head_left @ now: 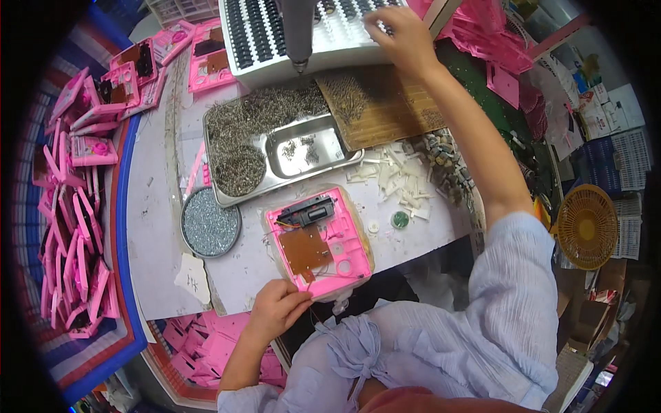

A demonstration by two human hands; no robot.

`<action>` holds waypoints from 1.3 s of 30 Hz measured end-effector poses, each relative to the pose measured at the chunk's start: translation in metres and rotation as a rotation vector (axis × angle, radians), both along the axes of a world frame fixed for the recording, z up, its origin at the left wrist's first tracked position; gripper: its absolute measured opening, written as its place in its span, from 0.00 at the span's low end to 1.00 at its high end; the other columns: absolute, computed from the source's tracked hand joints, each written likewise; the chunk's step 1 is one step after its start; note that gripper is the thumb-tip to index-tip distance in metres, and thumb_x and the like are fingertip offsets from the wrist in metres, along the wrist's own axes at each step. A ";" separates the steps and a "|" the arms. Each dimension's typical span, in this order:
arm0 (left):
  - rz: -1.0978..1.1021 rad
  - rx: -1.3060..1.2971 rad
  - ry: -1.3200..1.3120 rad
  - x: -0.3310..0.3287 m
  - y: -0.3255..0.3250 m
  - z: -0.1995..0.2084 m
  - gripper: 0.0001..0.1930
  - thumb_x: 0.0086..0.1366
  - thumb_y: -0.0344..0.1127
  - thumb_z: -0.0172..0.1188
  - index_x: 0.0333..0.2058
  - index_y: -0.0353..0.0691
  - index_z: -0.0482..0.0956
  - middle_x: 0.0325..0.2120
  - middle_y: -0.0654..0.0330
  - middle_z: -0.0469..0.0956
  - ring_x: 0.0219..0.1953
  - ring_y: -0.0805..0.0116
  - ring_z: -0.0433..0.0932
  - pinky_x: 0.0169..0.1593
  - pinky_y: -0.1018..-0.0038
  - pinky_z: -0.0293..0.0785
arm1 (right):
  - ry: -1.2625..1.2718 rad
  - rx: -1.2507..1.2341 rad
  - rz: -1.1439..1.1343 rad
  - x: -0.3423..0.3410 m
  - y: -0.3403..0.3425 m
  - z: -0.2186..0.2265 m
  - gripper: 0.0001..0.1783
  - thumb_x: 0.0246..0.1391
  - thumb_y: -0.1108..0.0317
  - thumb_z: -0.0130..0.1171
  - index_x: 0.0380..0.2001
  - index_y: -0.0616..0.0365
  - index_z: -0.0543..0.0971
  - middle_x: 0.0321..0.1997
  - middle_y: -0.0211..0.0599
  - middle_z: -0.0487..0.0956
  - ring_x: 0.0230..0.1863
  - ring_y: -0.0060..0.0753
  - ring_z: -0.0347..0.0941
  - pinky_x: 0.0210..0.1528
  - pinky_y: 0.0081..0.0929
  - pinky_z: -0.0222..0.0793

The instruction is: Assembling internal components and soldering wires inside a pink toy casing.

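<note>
My left hand (274, 308) is closed in a pinch at the lower left corner of an open pink plastic casing (352, 242). Thin wires show at its fingertips, and it seems to grip one. Inside the casing lie a brown circuit board (305, 249) and a black part with coloured wires (310, 212). Stretched far forward, my right hand (403, 40) has its fingers curled over the right end of a white foam tray (330, 60) with rows of black parts. A small dark piece shows at those fingertips, its kind unclear.
A screwdriver (298, 38) hangs above a metal tray (275, 187) of small metal parts. Nearby lie a round dish of screws (211, 224), cardboard (385, 107) and white plastic pieces (399, 175). Pink casings (76, 234) are piled at left. A yellow basket (586, 227) stands at right.
</note>
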State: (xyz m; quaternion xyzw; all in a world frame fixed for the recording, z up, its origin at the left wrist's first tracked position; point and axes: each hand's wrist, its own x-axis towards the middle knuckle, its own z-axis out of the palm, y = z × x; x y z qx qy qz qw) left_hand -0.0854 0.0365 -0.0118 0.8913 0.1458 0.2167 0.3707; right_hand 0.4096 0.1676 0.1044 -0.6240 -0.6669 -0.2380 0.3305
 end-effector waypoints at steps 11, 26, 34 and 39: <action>0.056 -0.034 0.064 -0.002 -0.004 -0.005 0.10 0.52 0.32 0.74 0.33 0.44 0.84 0.28 0.59 0.76 0.30 0.57 0.77 0.33 0.64 0.72 | -0.236 0.032 0.002 0.060 0.075 -0.021 0.03 0.51 0.74 0.61 0.30 0.59 0.82 0.35 0.47 0.80 0.43 0.54 0.75 0.50 0.41 0.72; 0.067 -0.091 0.078 -0.004 -0.003 0.000 0.09 0.54 0.31 0.73 0.34 0.42 0.84 0.28 0.60 0.74 0.30 0.59 0.75 0.34 0.65 0.71 | 0.303 -0.744 0.702 -0.198 -0.200 -0.079 0.11 0.47 0.70 0.69 0.36 0.54 0.83 0.41 0.31 0.81 0.51 0.44 0.70 0.55 0.42 0.67; 0.084 -0.107 0.094 -0.005 -0.007 0.000 0.12 0.52 0.28 0.75 0.36 0.41 0.85 0.30 0.59 0.75 0.32 0.61 0.77 0.34 0.68 0.73 | 0.231 -0.607 0.679 -0.202 -0.211 -0.093 0.14 0.43 0.65 0.72 0.36 0.51 0.82 0.45 0.27 0.79 0.53 0.46 0.70 0.55 0.43 0.66; 0.052 -0.085 0.133 -0.006 -0.004 0.006 0.13 0.51 0.28 0.74 0.37 0.42 0.85 0.29 0.59 0.75 0.32 0.60 0.76 0.34 0.66 0.72 | 0.340 -0.603 0.645 -0.199 -0.214 -0.087 0.12 0.45 0.68 0.71 0.36 0.52 0.84 0.43 0.29 0.80 0.49 0.45 0.72 0.54 0.42 0.68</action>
